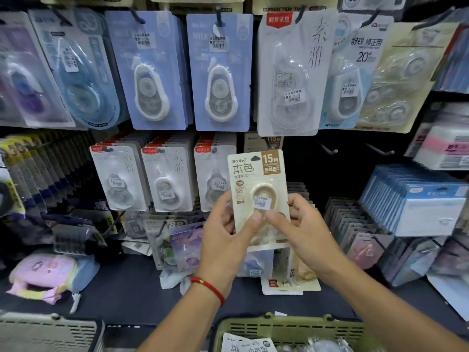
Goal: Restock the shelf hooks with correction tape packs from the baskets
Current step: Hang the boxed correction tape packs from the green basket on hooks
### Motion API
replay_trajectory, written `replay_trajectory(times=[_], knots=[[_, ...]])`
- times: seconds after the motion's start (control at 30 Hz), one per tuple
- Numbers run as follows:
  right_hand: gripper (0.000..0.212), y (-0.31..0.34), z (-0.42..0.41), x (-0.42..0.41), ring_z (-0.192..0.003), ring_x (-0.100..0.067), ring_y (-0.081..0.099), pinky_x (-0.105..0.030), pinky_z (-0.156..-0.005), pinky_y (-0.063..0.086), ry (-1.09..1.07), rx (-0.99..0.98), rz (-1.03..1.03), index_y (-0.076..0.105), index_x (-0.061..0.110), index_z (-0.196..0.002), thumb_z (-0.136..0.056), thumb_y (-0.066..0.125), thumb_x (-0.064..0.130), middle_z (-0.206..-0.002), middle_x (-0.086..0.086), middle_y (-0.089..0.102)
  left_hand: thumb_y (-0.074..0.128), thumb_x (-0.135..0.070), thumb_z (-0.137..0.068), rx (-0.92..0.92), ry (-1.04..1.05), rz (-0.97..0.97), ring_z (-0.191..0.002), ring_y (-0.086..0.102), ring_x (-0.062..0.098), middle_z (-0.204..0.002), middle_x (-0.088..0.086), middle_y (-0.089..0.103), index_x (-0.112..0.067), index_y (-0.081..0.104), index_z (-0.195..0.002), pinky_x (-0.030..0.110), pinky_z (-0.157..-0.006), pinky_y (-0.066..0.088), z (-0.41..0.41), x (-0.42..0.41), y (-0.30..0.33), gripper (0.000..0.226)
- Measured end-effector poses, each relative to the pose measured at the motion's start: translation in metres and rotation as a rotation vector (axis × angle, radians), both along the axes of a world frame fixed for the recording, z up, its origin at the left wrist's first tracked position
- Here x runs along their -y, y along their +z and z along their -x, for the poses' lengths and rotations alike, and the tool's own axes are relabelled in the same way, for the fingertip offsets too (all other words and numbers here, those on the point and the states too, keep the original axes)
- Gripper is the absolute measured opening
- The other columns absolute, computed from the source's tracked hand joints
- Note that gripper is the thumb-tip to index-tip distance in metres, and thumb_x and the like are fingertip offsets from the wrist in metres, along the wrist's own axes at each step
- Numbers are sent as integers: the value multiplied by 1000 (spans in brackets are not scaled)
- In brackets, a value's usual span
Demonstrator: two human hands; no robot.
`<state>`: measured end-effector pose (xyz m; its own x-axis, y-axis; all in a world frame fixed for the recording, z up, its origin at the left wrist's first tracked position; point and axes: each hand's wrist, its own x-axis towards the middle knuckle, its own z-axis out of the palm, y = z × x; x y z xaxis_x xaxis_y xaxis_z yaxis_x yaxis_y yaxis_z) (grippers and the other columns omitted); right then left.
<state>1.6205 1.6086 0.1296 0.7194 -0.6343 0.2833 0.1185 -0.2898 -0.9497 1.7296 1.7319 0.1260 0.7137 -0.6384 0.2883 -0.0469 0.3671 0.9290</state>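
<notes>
Both hands hold one beige card-backed correction tape pack (258, 189) upright before the lower hooks, its bottom edge hidden behind them. The left hand (223, 232) curls round its left edge, thumb pressed on the blister; the right hand (302, 229) pinches the right side, its fingertips out of sight behind the card. Below, a green slotted plastic basket (291, 326) is cut off by the frame, its packs only partly showing. An empty dark metal hook (327, 148) juts out to the right.
</notes>
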Motion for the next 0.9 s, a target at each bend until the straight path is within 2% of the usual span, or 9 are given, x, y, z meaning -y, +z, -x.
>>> replay_trajectory(times=[0.1,0.2,0.27,0.4,0.53,0.67,0.77,0.83,0.9], knots=[[21,3,6,1,-107,-15,75,-38,-88,63,-39,33,-16,61,26,-121,-102,69,28,-116,5,77,84,-19,-88,9,14,-61,-100,76,11,-108,-6,80,-37,56,-137,21,-78,60,5,4,-1,59],[20,7,8,2,-107,-20,75,-54,-95,60,-102,54,-45,60,24,-122,-103,67,27,-116,0,77,84,-9,-87,34,-12,-77,-99,76,15,-105,3,79,-35,54,-139,24,-79,61,6,5,-2,65],[21,10,8,2,-106,-20,76,-56,-96,59,-129,63,-54,61,23,-122,-103,67,28,-115,-1,77,83,0,-86,39,-31,-72,-102,76,17,-107,6,78,-31,53,-144,28,-82,62,6,5,-2,72],[27,14,7,1,-102,-20,77,-53,-93,61,-154,83,-62,62,21,-123,-100,69,33,-112,-1,79,81,4,-86,29,-57,-47,-103,76,21,-110,10,76,-28,53,-146,32,-88,63,7,3,1,74],[30,13,4,2,-98,-20,78,-49,-89,62,-181,108,-70,66,20,-120,-98,72,39,-108,-1,80,80,4,-86,-19,-104,-21,-101,76,20,-107,7,78,-30,54,-144,27,-84,61,5,0,1,72],[31,3,1,5,-96,-15,78,-42,-88,61,-247,113,-81,67,23,-117,-95,75,43,-103,3,81,76,13,-86,-7,-101,-92,-87,73,17,-101,11,78,-36,57,-136,24,-75,60,-3,2,-6,73],[26,-4,-5,10,-97,-12,78,-34,-82,59,-241,94,-44,66,28,-118,-98,73,43,-106,6,80,77,14,-84,29,-65,-133,-79,71,14,-91,8,79,-30,61,-132,24,-75,60,-15,5,-10,66],[25,-12,-15,17,-99,-10,77,-31,-82,58,-251,81,-35,64,30,-120,-100,71,42,-109,9,80,78,10,-86,92,-1,-207,-78,72,12,-92,6,80,-21,65,-133,19,-75,58,-23,9,-11,58],[21,-21,-32,30,-99,-4,75,-31,-83,57,-302,56,-25,62,35,-120,-101,68,42,-108,14,78,75,6,-90,300,174,-337,-84,72,8,-98,-2,78,-19,68,-132,12,-78,55,-27,9,-13,49]])
